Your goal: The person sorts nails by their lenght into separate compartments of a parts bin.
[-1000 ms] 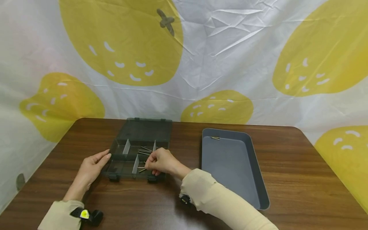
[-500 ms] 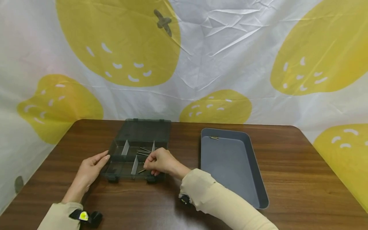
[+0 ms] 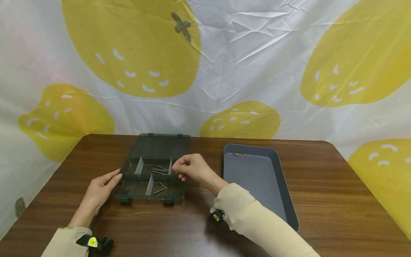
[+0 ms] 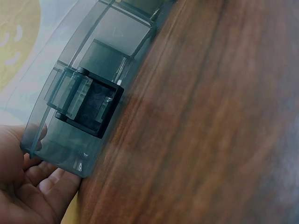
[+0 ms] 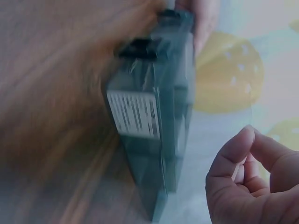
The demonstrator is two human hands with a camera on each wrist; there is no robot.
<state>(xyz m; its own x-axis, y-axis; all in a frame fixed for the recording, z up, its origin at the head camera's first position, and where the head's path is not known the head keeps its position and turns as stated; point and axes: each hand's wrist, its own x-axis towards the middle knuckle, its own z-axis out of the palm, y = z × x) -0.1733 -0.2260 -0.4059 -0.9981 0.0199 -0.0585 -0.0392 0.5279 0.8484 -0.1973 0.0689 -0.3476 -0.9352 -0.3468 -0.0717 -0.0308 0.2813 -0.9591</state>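
Right grip [image 3: 189, 166]: fingers curled, thumb against fingertips in pinch, raised over right edge of organizer box [image 3: 151, 176]; whether pin sits in pinch, cannot tell. Step judged: moving small metal pins [image 3: 159, 169] between box and gray tray [image 3: 282, 189]. Next move calls for keeping pinch closed while crossing to tray, where one pin [image 3: 238, 154] lies at far end. Left grip [image 3: 101, 187]: fingers straight, pressed on box's left wall, steadying it on counter [image 3: 321, 185]. Right forearm angled across counter, sleeve near tray.
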